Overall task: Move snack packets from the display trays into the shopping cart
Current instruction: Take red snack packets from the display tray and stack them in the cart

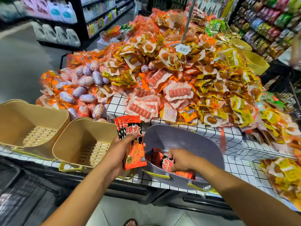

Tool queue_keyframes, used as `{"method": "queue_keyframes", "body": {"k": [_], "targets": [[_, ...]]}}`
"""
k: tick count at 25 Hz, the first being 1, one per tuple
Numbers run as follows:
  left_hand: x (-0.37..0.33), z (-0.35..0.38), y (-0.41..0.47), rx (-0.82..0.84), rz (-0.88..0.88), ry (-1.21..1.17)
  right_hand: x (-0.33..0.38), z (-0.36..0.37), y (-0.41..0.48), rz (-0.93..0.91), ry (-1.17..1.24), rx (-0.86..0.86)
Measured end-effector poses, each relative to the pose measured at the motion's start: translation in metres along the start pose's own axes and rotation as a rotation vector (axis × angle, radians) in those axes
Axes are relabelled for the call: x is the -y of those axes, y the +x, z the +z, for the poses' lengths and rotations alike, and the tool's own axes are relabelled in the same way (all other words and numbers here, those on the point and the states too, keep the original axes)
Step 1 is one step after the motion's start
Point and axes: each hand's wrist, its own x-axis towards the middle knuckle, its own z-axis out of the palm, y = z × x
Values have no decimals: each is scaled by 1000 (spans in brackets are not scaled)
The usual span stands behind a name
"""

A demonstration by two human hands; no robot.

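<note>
The left hand (119,154) grips a fanned stack of red snack packets (132,132), thumb across their front, and holds them upright just beside the grey basket (179,132). The right hand (179,160) reaches inside that basket, its fingers curled round another red packet (166,163); more of the same lie under it at the basket's bottom.

To the left stand two beige baskets (84,128) – side by side, touching, their slatted bottoms in plain view. All three rest on the near edge of a white table with a black grid (231,132). Behind them rises a heap of sausage packs (179,70) in orange, yellow and clear wrap – it covers most of the table. Shelves of bottles (101,15) line the aisle at far left, and racks of bagged snacks (268,22) fill the far right.
</note>
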Motion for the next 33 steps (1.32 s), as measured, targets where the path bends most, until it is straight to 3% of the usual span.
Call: {"method": "queue_keyframes", "body": {"k": [5,10,12,15,21,27,33], "targets": [[12,3,-41,-33,87,-53,0,-27,-22,-180,217,-166],[49,1,-105,-239,195,-60,23,-61,-76,-375,796,-416],[69,0,-131,-303,226,-77,40,-59,-102,-486,969,-424],[108,-10,-172,-411,261,-116,65,-26,-132,-569,1093,-279],[182,-47,-246,-671,259,-238,112,90,-156,-536,1050,20],[257,-109,-322,-899,212,-368,169,207,-150,-458,859,307],[314,-182,-391,-1123,153,-483,270,265,-156,-417,753,491]]}}
